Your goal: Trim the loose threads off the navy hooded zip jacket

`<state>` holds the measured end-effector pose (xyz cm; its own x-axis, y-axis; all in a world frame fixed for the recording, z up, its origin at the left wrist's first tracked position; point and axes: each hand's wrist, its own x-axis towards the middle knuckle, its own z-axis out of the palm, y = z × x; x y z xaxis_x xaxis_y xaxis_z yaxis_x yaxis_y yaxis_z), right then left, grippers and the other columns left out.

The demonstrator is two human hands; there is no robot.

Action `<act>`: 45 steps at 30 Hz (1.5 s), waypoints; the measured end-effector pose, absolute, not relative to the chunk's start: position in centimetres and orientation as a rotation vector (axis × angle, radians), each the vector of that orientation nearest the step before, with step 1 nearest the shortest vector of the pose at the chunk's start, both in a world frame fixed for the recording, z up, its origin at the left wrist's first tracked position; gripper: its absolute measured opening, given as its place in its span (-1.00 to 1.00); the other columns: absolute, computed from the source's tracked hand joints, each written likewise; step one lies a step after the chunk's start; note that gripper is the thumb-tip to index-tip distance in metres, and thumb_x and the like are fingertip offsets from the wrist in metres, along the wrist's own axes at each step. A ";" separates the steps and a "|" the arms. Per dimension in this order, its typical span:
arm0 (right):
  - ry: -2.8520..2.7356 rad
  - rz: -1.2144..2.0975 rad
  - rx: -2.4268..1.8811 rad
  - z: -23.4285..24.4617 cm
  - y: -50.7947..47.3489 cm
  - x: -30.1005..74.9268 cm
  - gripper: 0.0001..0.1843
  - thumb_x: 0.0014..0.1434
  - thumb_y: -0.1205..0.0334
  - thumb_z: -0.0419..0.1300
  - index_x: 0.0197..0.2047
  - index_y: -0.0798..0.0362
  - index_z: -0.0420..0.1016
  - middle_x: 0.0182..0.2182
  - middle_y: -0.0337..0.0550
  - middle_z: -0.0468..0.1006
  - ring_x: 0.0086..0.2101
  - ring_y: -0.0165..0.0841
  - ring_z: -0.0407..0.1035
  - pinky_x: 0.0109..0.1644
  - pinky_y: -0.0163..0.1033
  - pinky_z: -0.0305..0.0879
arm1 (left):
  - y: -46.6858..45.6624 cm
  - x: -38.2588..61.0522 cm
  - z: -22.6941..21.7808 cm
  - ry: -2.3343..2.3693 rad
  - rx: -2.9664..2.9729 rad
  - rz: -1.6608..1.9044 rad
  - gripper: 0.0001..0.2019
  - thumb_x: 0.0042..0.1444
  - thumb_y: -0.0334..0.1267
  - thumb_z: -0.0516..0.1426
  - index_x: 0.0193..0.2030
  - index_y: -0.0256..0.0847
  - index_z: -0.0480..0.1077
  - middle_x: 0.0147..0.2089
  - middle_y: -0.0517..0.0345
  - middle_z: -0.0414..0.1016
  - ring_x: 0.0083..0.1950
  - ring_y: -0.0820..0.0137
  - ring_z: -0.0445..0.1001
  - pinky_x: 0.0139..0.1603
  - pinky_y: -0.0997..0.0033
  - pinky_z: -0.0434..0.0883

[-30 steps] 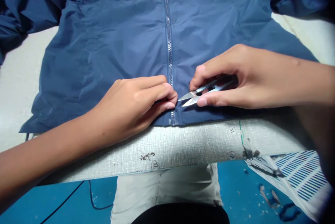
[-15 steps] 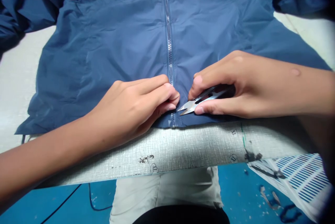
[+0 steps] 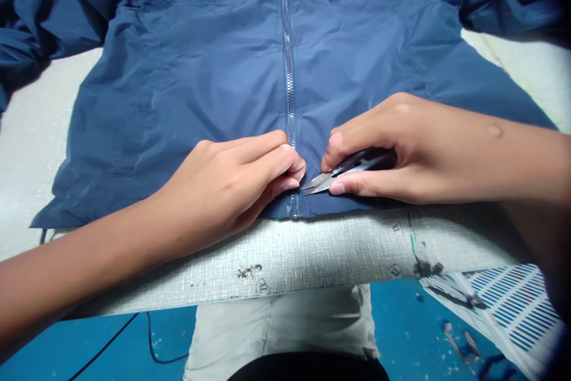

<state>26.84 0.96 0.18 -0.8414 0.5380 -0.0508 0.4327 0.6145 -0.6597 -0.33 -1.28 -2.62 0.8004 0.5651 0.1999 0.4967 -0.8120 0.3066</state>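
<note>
A blue jacket [image 3: 200, 60] lies spread flat on the table, its closed zipper [image 3: 289, 90] running down the middle to the hem. My left hand [image 3: 232, 182] is closed, pinching the fabric at the hem just left of the zipper's lower end. My right hand [image 3: 392, 152] is wrapped round small metal thread snips [image 3: 332, 178]. The blades point left and nearly touch my left fingertips beside the zipper.
The pale grey table [image 3: 312, 250] has a worn front edge with dark marks and small printed symbols. Below it show my light trousers [image 3: 276, 327], a blue floor [image 3: 66, 351] with a black cable [image 3: 151, 342], and a white slatted crate [image 3: 513, 304] at the lower right.
My right hand and the snips have shifted slightly down and left toward the hem, and the blades have closed together. My left hand keeps its pinch.
</note>
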 end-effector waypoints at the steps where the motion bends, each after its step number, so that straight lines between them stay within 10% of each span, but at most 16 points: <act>1: -2.679 1.043 -0.814 0.2 0.9 26.8 -0.79 0.38 0.11 0.26 -0.08 0.02 0.67 -0.27 -0.19 0.68 -0.35 -0.38 0.44 -0.30 -0.25 0.22 | -1.3 -0.3 -2.6 0.827 2.756 0.412 -0.84 0.49 -0.28 0.02 -0.15 -0.15 0.38 -0.23 0.20 0.47 -0.34 0.48 0.41 -0.43 0.45 0.18; 22: -2.680 1.026 -0.837 0.4 0.8 26.9 -0.79 0.38 0.08 0.25 -0.09 -0.01 0.67 -0.28 -0.22 0.67 -0.36 -0.39 0.43 -0.32 -0.24 0.19 | -1.0 -0.4 -2.6 0.782 2.721 0.439 -0.84 0.49 -0.27 -0.01 -0.14 -0.15 0.35 -0.22 0.20 0.44 -0.35 0.45 0.36 -0.44 0.36 0.12; 34: -2.674 0.943 -0.957 0.7 1.0 26.8 -0.82 0.31 0.10 0.30 -0.16 0.02 0.66 -0.32 -0.22 0.66 -0.39 -0.37 0.43 -0.34 -0.23 0.15 | -0.9 -2.1 1.2 0.206 1.927 -0.163 -0.80 0.36 -0.46 0.20 -0.13 -0.04 0.58 -0.15 0.34 0.72 -0.09 0.47 0.62 0.21 0.44 0.42; 39: -2.677 1.011 -0.969 0.9 0.9 26.8 -0.82 0.31 0.10 0.30 -0.17 0.01 0.66 -0.35 -0.23 0.66 -0.42 -0.38 0.41 -0.34 -0.23 0.14 | -0.3 -2.5 0.6 0.347 1.810 0.133 -0.84 0.20 -0.40 0.37 -0.11 -0.12 0.61 -0.30 0.25 0.67 -0.31 0.46 0.57 -0.18 0.49 0.51; 45: -2.694 1.084 -0.958 1.0 0.9 26.9 -0.82 0.34 0.12 0.28 -0.12 0.02 0.66 -0.33 -0.23 0.66 -0.39 -0.39 0.40 -0.31 -0.24 0.14 | -0.2 -1.4 -1.5 0.537 2.502 0.398 -0.84 0.34 -0.39 0.21 0.01 -0.22 0.57 -0.17 0.04 0.60 -0.18 0.33 0.50 -0.13 0.31 0.40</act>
<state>26.94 0.91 0.98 -0.8005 0.5809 -0.1476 0.5213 0.5532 -0.6498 -1.43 -0.16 -1.46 0.8768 0.4514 0.1660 0.2904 -0.7720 0.5654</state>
